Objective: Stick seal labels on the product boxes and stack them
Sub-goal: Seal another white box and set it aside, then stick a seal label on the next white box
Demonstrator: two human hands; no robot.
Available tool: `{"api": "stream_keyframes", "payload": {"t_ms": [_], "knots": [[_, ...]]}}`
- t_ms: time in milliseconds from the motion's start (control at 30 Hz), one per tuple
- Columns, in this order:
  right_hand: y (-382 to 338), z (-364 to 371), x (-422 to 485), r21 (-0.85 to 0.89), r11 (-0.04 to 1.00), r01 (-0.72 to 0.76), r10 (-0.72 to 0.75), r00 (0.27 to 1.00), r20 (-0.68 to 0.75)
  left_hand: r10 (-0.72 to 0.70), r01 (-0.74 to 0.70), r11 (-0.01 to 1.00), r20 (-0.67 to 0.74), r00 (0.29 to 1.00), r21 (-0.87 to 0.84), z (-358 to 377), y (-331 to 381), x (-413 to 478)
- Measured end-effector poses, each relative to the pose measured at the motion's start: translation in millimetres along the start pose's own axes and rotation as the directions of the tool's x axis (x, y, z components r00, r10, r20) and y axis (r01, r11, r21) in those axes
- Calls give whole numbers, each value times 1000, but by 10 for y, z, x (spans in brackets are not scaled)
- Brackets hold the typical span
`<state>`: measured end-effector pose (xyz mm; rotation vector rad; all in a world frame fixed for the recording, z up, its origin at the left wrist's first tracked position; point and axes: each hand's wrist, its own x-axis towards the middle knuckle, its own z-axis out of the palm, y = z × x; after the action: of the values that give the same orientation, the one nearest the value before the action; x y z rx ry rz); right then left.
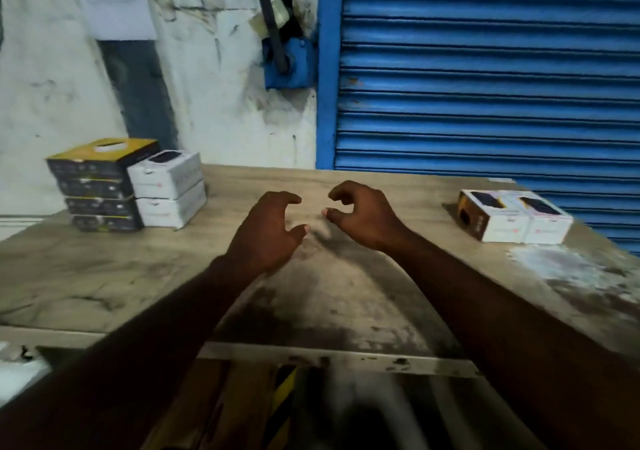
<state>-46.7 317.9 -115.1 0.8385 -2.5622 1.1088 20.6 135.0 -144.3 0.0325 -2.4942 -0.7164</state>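
My left hand [273, 231] and my right hand [363, 217] hover side by side over the middle of the worn table [104, 276]. On both, the fingers are loosely curved, the thumbs are apart from them, and nothing is visible in either. At the far left stands a stack of several dark boxes with a yellow-topped one on top [97, 186]. Beside it is a stack of two white product boxes [169, 190]. At the far right, white product boxes [512, 216] lie side by side in one layer. No seal label can be made out.
A blue roller shutter [485, 69] closes off the back right, and a stained white wall [214, 86] stands behind the left stacks. A pale smeared patch [561, 262] marks the table near the right boxes. The table's metal front edge [311, 356] runs below my forearms.
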Motion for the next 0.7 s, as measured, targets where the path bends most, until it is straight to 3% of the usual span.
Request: {"api": "stream_keyframes", "payload": {"t_ms": [200, 433, 700], "knots": [[-652, 744, 340, 242, 969, -56, 39, 996, 75, -83, 88, 995, -98, 992, 52, -583, -686, -230], [-1126, 1198, 608, 277, 961, -8, -16, 996, 86, -143, 157, 987, -295, 945, 23, -999, -1115, -228], [-1424, 1525, 928, 296, 953, 63, -86, 994, 67, -180, 201, 979, -339, 923, 28, -1137, -1366, -57]]}}
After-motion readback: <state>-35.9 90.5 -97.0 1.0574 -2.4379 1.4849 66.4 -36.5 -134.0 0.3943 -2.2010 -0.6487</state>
